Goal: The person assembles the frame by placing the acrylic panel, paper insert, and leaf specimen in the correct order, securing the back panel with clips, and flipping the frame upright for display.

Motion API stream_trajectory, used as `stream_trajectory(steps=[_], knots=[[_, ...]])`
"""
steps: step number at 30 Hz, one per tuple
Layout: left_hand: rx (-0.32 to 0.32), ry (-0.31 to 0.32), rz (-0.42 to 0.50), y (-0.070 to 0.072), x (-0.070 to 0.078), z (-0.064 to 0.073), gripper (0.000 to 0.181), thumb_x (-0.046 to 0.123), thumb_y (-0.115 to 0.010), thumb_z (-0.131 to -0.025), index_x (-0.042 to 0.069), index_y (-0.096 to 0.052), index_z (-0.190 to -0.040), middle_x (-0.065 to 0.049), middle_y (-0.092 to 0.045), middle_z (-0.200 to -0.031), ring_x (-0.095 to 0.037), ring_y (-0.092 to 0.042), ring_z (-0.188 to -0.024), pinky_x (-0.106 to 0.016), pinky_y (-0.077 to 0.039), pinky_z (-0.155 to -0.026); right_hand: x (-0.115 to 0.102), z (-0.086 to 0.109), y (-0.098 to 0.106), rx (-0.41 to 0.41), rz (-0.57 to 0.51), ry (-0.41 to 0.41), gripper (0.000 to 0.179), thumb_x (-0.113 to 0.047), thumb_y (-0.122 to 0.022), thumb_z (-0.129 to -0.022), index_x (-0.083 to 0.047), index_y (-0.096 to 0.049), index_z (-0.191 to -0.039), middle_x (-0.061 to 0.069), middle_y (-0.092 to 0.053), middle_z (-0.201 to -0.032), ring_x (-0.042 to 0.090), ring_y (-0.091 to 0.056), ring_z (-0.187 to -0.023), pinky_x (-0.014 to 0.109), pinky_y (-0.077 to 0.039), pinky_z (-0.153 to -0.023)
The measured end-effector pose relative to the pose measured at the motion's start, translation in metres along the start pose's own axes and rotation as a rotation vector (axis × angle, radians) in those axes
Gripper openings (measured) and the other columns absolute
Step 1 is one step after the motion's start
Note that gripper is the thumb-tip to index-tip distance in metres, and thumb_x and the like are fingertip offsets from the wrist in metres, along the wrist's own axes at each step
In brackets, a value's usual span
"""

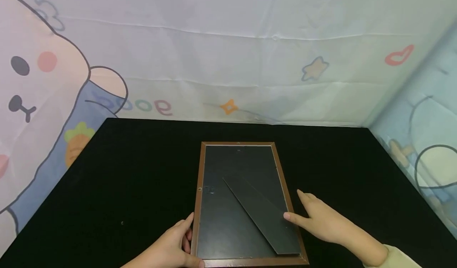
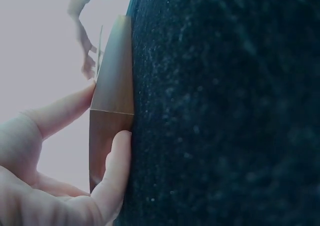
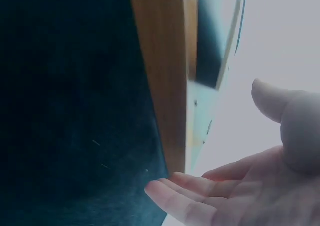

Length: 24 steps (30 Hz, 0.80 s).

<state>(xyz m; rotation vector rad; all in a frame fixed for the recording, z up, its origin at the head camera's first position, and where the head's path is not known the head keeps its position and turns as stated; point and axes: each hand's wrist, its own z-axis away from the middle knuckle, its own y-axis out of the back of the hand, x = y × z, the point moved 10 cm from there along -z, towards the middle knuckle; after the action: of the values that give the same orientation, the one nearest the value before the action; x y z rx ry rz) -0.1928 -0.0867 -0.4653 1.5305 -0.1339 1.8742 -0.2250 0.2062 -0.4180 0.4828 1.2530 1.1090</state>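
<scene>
A picture frame (image 1: 238, 204) with a brown wooden border and a dark backing lies back side up on the black table. Its long, dark stand (image 1: 264, 220) slants across the backing, from the middle to the bottom right corner. My left hand (image 1: 175, 242) grips the frame's near left corner, with thumb and fingers on its border; the left wrist view shows them against the wooden edge (image 2: 111, 85). By the right edge, my right hand (image 1: 325, 222) is spread with straight fingers, its thumb over the border near the stand. The right wrist view shows its fingertips (image 3: 157, 188) beside the frame's side.
The black tabletop (image 1: 150, 172) extends around the frame on both sides. Behind it hangs a pale printed cloth (image 1: 214, 57) with cartoon figures, and another printed cloth (image 1: 428, 125) lines the right side. A tiny speck (image 1: 122, 222) lies on the left.
</scene>
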Motion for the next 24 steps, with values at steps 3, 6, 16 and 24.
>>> stream_trajectory(steps=[3, 6, 16, 24], knots=[[0.003, -0.006, 0.003, 0.0, 0.0, 0.001, 0.113, 0.011, -0.086, -0.067, -0.016, -0.011, -0.146, -0.008, -0.046, -0.09, -0.019, -0.051, -0.071, -0.024, -0.044, -0.056, 0.007, 0.014, -0.013, -0.021, -0.047, -0.036, 0.094, -0.056, -0.054, -0.092, 0.017, -0.025, -0.143, 0.04, -0.028, -0.145, 0.055, -0.028, -0.133, 0.068, -0.031, -0.1], [0.003, 0.003, 0.01, 0.0, -0.001, 0.001, 0.113, 0.011, -0.086, -0.067, -0.017, -0.01, -0.146, -0.008, -0.046, -0.091, -0.019, -0.051, -0.071, -0.024, -0.044, -0.055, 0.011, 0.023, -0.027, -0.055, -0.097, -0.068, 0.094, -0.056, -0.054, -0.092, 0.016, -0.023, -0.144, 0.039, -0.026, -0.146, 0.056, -0.026, -0.133, 0.069, -0.029, -0.1], [0.015, -0.018, -0.026, 0.0, 0.002, 0.003, 0.109, 0.016, -0.088, -0.067, -0.016, -0.019, -0.145, -0.008, -0.047, -0.092, -0.018, -0.051, -0.072, -0.024, -0.043, -0.054, 0.01, 0.031, -0.056, -0.011, -0.117, -0.039, 0.099, -0.052, -0.065, -0.086, 0.021, -0.025, -0.141, 0.038, -0.035, -0.139, 0.053, -0.038, -0.126, 0.066, -0.036, -0.096], [0.032, -0.092, -0.069, -0.001, 0.017, -0.001, 0.108, 0.019, -0.089, -0.066, -0.016, -0.024, -0.144, -0.007, -0.044, -0.089, -0.017, -0.05, -0.069, -0.025, -0.042, -0.054, 0.003, 0.028, -0.054, 0.132, -0.019, -0.089, 0.105, -0.061, -0.063, -0.083, 0.021, -0.029, -0.139, 0.033, -0.042, -0.132, 0.041, -0.045, -0.117, 0.055, -0.046, -0.091]])
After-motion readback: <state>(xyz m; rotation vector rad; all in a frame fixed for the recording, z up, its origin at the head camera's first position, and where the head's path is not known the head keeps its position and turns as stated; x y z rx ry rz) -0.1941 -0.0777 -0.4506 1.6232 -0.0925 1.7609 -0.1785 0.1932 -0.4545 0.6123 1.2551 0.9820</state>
